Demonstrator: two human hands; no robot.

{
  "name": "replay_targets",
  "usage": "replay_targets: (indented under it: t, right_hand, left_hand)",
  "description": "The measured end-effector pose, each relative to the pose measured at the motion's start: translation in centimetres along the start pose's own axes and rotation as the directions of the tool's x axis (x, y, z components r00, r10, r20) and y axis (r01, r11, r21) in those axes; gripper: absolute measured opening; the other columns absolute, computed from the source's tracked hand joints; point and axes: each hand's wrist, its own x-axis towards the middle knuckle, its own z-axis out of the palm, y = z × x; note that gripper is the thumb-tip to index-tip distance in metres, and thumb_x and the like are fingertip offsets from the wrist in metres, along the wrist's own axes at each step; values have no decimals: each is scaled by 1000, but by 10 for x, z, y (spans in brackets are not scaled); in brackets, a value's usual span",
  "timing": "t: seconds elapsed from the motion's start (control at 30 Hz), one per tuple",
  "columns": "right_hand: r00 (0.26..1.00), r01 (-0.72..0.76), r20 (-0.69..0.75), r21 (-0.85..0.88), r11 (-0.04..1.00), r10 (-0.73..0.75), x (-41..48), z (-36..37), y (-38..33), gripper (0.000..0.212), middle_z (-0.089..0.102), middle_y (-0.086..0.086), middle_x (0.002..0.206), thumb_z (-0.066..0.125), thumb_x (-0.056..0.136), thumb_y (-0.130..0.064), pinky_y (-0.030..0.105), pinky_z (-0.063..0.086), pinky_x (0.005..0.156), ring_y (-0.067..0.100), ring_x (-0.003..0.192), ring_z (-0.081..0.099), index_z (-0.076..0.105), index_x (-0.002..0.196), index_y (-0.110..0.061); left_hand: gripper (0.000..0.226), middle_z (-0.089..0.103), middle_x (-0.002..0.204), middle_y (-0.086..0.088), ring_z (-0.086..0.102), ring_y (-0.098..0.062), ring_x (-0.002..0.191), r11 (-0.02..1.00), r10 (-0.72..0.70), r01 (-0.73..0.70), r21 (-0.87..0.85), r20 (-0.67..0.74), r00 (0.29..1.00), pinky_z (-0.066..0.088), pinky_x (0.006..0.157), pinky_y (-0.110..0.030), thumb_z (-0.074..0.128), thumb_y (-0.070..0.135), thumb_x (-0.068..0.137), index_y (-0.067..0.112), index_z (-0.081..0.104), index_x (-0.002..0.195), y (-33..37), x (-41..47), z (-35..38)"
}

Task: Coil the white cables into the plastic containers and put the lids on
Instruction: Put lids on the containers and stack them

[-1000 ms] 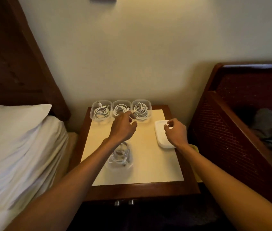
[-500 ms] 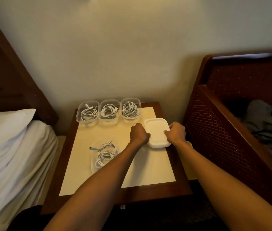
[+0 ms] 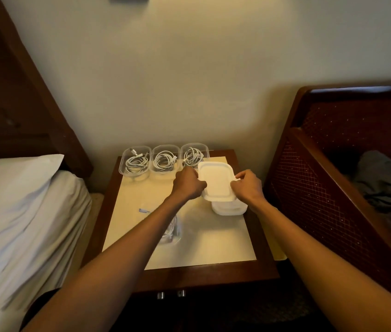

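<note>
Three clear plastic containers stand in a row at the back of the bedside table: the left container (image 3: 135, 162), the middle container (image 3: 165, 161) and the right container (image 3: 193, 155), each with a coiled white cable inside and no lid. A fourth container (image 3: 171, 232) with a cable lies nearer, partly hidden under my left forearm. My left hand (image 3: 189, 185) and my right hand (image 3: 247, 186) hold a white lid (image 3: 216, 180) by its two sides, lifted above the stack of lids (image 3: 229, 208).
The table (image 3: 213, 276) has a cream top inside a dark wooden frame, with two metal knobs (image 3: 170, 294) at its front. A bed with a white pillow (image 3: 14, 185) lies to the left. A dark wooden cot (image 3: 333, 188) with grey clothes stands to the right.
My left hand left the containers and joined my right hand at the lid stack. Both hands have raised the top lid off the stack.
</note>
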Motion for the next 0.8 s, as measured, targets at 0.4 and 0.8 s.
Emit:
replay_targets:
  t: [0.4, 0.8]
  right_hand:
    - [929, 146, 332, 81, 986, -165, -71, 90, -80, 47, 59, 14, 127, 65, 85, -27, 43, 53, 92, 29, 107, 60, 50, 128, -13]
    - [930, 151, 357, -156, 976, -87, -92, 107, -56, 49, 52, 15, 128, 64, 86, -28, 34, 44, 88, 30, 112, 54, 44, 126, -8]
  left_hand:
    - [59, 61, 110, -10, 63, -29, 82, 982, -156, 149, 114, 59, 986, 48, 50, -27, 47, 21, 78, 23, 43, 137, -85, -41, -112]
    - [69, 31, 150, -16, 44, -42, 130, 946, -189, 147, 289, 123, 974, 39, 102, -45, 46, 36, 92, 27, 17, 154, -118, -77, -70]
